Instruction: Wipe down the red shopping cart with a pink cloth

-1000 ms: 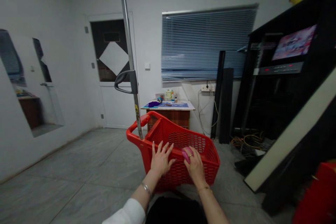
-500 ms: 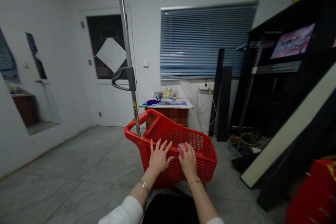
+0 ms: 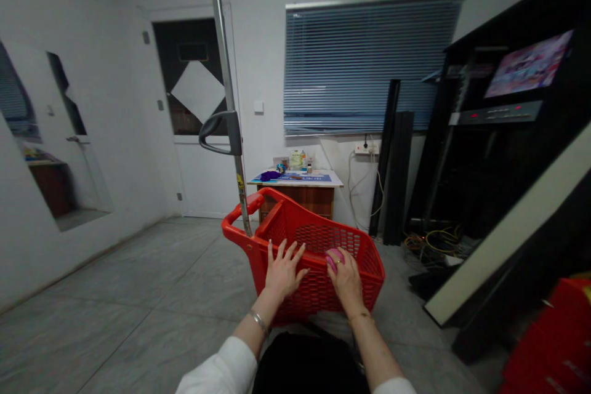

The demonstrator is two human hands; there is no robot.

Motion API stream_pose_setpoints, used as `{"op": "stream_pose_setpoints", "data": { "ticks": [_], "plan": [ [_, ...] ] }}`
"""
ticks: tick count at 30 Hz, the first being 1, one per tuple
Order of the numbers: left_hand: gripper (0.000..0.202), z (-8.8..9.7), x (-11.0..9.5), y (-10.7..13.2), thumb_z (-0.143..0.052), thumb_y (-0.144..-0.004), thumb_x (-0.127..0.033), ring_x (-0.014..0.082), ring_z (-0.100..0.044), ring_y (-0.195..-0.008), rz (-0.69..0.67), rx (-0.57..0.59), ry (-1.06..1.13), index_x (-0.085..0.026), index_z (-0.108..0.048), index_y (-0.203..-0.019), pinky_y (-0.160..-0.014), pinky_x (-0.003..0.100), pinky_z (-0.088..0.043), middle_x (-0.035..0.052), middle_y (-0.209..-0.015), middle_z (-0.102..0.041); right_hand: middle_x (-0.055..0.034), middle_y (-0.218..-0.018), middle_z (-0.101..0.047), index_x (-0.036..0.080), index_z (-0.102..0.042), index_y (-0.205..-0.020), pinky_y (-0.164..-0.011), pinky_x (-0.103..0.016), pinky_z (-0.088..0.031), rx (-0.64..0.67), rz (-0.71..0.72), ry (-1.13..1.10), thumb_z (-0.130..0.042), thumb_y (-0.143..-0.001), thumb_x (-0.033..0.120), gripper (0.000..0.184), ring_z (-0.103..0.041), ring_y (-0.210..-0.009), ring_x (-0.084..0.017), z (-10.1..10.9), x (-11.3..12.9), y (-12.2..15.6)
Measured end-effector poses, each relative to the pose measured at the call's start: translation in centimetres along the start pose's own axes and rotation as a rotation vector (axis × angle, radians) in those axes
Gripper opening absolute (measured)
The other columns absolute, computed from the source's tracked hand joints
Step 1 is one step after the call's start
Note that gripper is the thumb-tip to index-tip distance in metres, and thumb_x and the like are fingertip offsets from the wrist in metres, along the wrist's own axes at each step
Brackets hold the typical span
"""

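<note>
A red plastic shopping basket on the floor stands right in front of me, with a tall metal pull handle rising from its far left corner. My left hand lies flat on the basket's near rim with its fingers spread. Beside it, my right hand rests on the same rim, its fingers curled around a small pink object whose kind I cannot make out.
A small wooden desk with bottles and papers stands against the far wall under a blue window blind. A black cabinet with a lit screen fills the right. Cables lie at its foot. A door is at the back left.
Both hands stay on the basket's near rim. The view has shifted slightly, and the basket sits a little further right and higher in it than before.
</note>
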State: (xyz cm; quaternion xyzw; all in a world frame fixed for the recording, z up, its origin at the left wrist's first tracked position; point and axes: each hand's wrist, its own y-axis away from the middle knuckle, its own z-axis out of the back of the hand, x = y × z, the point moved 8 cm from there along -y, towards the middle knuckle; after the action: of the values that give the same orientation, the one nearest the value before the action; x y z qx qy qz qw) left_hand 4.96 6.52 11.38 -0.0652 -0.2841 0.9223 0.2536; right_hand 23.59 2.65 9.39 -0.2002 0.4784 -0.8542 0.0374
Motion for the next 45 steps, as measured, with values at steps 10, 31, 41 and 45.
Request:
{"op": "stream_pose_setpoints", "data": {
  "ticks": [10,31,41,45],
  "plan": [
    [0.059,0.4,-0.3,0.0,-0.045,-0.094,-0.057,0.0320,-0.033,-0.144,0.019,-0.009,0.034,-0.042,-0.035,-0.151,-0.120,0.067,-0.002,-0.0007,-0.150,-0.052,-0.0134,-0.123,-0.060,0.021,-0.066,-0.118,-0.100,-0.046,-0.048,-0.060,-0.021,0.027,-0.046,-0.097,0.040,0.035,-0.053,-0.116,-0.024,0.0,0.1,0.1],
    [0.057,0.3,-0.1,0.0,-0.048,-0.095,-0.051,0.0315,-0.034,-0.143,0.035,-0.022,0.068,-0.042,-0.036,-0.150,-0.120,0.067,-0.003,-0.0011,-0.149,-0.053,-0.0116,-0.129,-0.058,0.024,-0.062,-0.124,-0.103,-0.045,-0.045,-0.038,-0.011,0.014,-0.047,-0.093,0.031,0.036,-0.051,-0.120,-0.025,-0.3,-0.7,1.3],
    [0.058,0.4,-0.1,0.0,-0.048,-0.094,-0.055,0.0316,-0.034,-0.144,0.032,-0.017,0.068,-0.040,-0.037,-0.150,-0.120,0.067,-0.006,-0.0005,-0.150,-0.052,-0.0108,-0.127,-0.060,0.023,-0.064,-0.123,-0.103,-0.045,-0.045,-0.034,-0.039,-0.007,-0.048,-0.092,0.036,0.037,-0.053,-0.120,-0.025,1.9,-5.7,1.7],
    [0.058,0.6,-0.2,0.0,-0.049,-0.094,-0.057,0.0311,-0.035,-0.143,0.042,-0.024,0.054,-0.042,-0.038,-0.149,-0.120,0.067,-0.007,-0.0020,-0.149,-0.053,-0.0111,-0.121,-0.063,0.022,-0.067,-0.117,-0.101,-0.043,-0.044,-0.076,-0.156,0.054,-0.044,-0.093,0.049,0.043,-0.056,-0.116,-0.025,3.5,-8.9,2.1]
  ]
}}
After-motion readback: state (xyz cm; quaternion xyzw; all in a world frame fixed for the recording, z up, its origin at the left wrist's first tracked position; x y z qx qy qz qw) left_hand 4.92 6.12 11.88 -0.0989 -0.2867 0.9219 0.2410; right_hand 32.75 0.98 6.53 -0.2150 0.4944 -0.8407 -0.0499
